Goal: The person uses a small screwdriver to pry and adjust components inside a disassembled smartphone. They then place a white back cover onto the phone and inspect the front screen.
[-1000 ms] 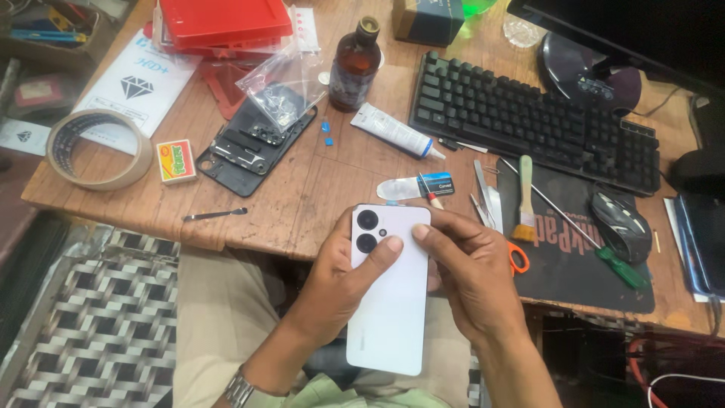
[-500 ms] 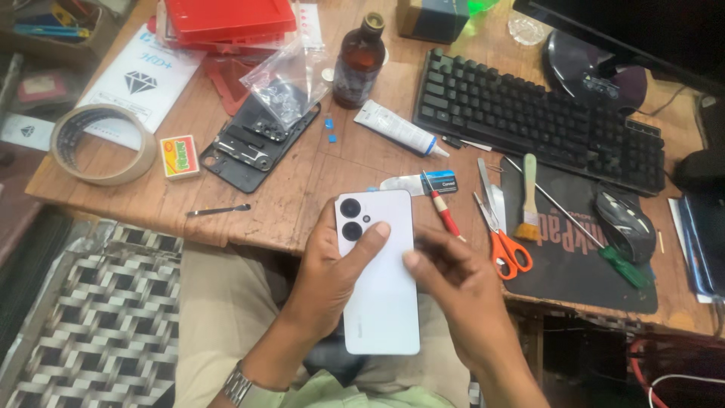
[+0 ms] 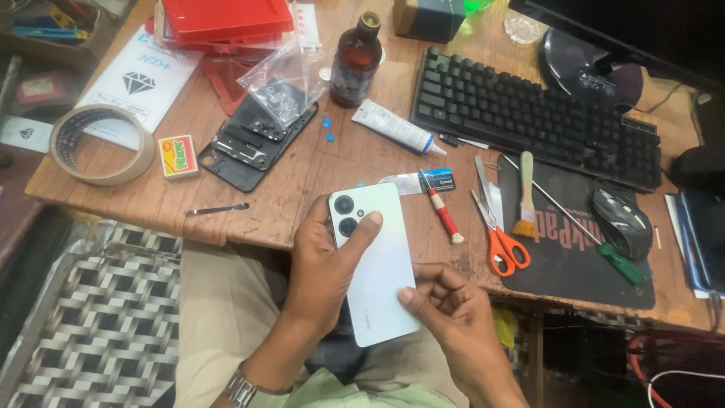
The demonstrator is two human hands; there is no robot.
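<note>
Head view: white smartphone held back-side up over the lap, just off the near edge of the wooden tabletop, camera lenses toward the desk. Left hand wraps it from the left edge and underneath, thumb laid across the back beside the lenses; that grip is closed on the phone. Right hand meets the lower right edge, thumb tip on the back panel, fingers curled under; closed on it too, though lighter, more of a pinch.

Handling, as a judgement: phone looks light, rigid, glossy back so likely slippery; glass and lens area fragile. Best held by the long side edges, palms off the lenses.

On the tabletop: red-handled screwdriver and orange scissors just beyond the phone, small brush on the black mouse pad, mouse, black keyboard, white tube, brown bottle, opened black phone frame with a clear plastic bag over it, tape roll, metal tweezers at the near edge.
</note>
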